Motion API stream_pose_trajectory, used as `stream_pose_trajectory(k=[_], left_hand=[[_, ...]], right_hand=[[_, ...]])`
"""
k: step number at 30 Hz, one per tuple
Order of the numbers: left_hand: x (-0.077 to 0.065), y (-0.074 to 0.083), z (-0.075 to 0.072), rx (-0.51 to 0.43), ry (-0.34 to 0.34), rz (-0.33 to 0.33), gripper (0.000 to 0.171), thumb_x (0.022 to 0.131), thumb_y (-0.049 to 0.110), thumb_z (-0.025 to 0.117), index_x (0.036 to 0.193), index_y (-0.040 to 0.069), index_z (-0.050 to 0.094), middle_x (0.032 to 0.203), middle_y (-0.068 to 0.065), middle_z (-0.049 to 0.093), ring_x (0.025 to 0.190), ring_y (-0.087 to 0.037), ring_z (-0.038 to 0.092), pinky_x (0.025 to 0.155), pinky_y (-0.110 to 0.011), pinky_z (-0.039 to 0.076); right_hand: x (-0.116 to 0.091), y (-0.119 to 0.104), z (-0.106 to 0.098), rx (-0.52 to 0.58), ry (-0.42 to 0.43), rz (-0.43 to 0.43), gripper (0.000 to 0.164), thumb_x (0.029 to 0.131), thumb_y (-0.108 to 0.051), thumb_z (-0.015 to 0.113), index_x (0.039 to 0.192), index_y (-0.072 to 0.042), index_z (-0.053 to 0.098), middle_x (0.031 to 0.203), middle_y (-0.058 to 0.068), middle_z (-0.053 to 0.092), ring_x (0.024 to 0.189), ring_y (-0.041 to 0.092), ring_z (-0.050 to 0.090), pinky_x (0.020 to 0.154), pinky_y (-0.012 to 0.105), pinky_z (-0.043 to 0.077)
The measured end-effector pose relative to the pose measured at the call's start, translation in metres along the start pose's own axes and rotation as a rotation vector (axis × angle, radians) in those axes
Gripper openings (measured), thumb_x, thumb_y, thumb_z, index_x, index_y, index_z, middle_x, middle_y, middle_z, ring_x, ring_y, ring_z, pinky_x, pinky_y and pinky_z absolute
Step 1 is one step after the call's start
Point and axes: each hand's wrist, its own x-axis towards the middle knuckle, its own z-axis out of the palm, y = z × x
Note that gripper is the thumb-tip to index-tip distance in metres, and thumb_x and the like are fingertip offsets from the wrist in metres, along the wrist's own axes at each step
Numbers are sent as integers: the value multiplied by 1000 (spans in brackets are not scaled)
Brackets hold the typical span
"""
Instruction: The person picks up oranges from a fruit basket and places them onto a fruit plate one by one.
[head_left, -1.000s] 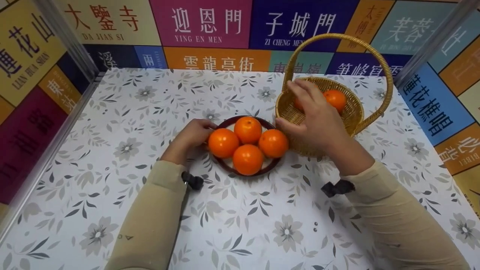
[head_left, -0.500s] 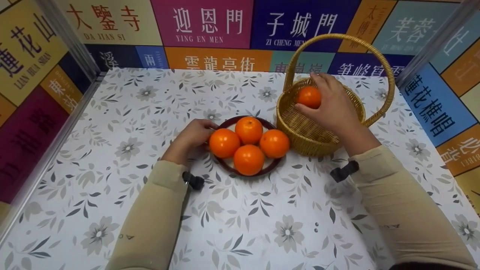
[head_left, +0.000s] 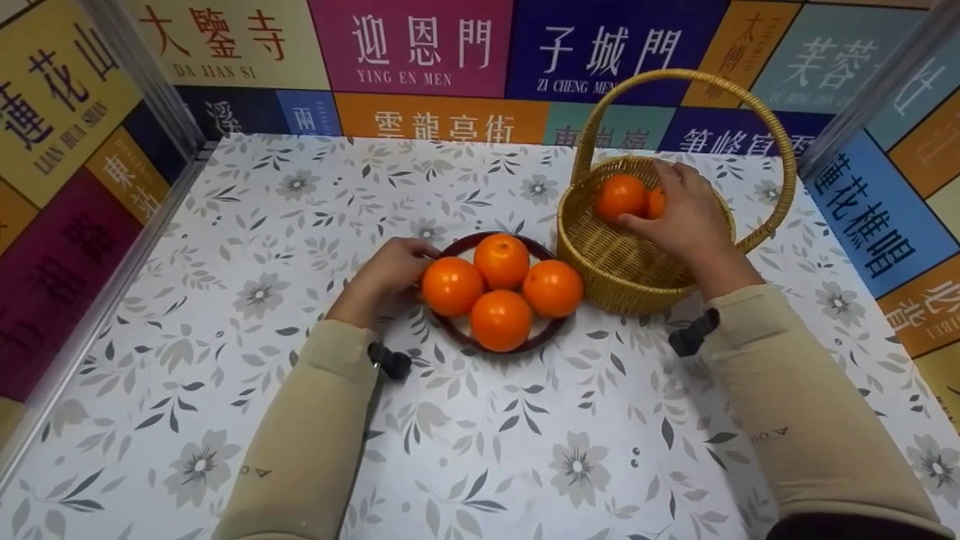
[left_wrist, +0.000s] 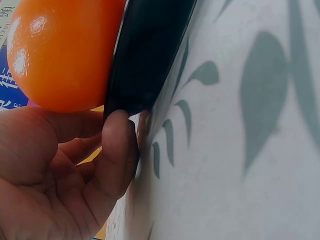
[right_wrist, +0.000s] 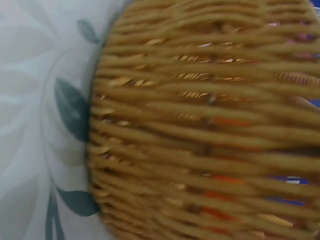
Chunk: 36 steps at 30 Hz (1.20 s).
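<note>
In the head view my left hand [head_left: 397,270] is at the left edge of a dark-rimmed plate [head_left: 457,341] that carries several oranges [head_left: 501,320]. The left wrist view shows its thumb and fingers pinching the plate's dark rim [left_wrist: 145,55] beside one orange [left_wrist: 65,55]. My right hand [head_left: 694,225] reaches into a wicker basket [head_left: 626,296], thumb and fingers around an orange [head_left: 657,202] that they partly cover. Another orange [head_left: 622,196] lies to its left in the basket. In the right wrist view the basket's woven side [right_wrist: 200,140] fills most of the picture and hides the hand.
The basket's tall handle [head_left: 690,75] arches above and behind my right hand. A floral cloth [head_left: 480,442] covers the table. Panels with printed characters [head_left: 420,49] stand along the back and both sides.
My right hand has shifted rightward inside the basket, from above the left orange to the right one, uncovering the left one. My left hand stays at the plate's rim.
</note>
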Motion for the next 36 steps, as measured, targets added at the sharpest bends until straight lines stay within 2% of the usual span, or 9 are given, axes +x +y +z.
stream_pose_trajectory(k=[6, 15, 19, 23, 29, 36], left_hand=[[0, 0, 1, 36, 16, 18, 30, 98, 18, 59, 123, 12, 74, 114, -9, 69, 94, -21, 60, 83, -29, 49], [1, -2, 0, 11, 12, 10, 31, 97, 17, 60, 124, 11, 73, 117, -10, 69, 96, -22, 60, 86, -31, 49], [1, -1, 0, -9, 8, 1, 30, 97, 17, 61, 123, 11, 73, 116, -9, 68, 97, -23, 59, 86, -31, 49], [2, -1, 0, 12, 3, 2, 30, 97, 16, 60, 124, 11, 73, 117, -9, 68, 99, -23, 59, 88, -32, 48], [3, 0, -1, 38, 1, 14, 32, 97, 15, 58, 125, 10, 72, 116, -10, 69, 99, -23, 59, 89, -32, 47], [0, -1, 1, -43, -1, -15, 28, 96, 20, 64, 122, 12, 71, 112, -8, 66, 91, -23, 59, 80, -31, 50]], right_hand=[[3, 9, 7, -10, 2, 30, 109, 87, -63, 72, 168, -25, 10, 172, 22, 10, 155, 52, 15, 116, 77, 21], [9, 12, 14, -19, -1, 46, 110, 87, -56, 76, 168, -21, 12, 170, 29, 8, 154, 55, 13, 115, 78, 22], [11, 15, 16, -20, -15, 54, 109, 87, -55, 77, 168, -21, 12, 169, 31, 7, 153, 55, 13, 113, 78, 25], [12, 17, 17, -13, -23, 64, 108, 87, -53, 77, 168, -21, 13, 169, 32, 7, 152, 55, 14, 111, 79, 29], [11, 19, 17, -4, -16, 94, 101, 89, -46, 77, 166, -13, 20, 163, 33, 13, 145, 55, 23, 107, 77, 35], [9, 19, 18, 13, 17, 129, 90, 90, -35, 76, 163, -10, 28, 155, 34, 21, 137, 56, 34, 101, 73, 43]])
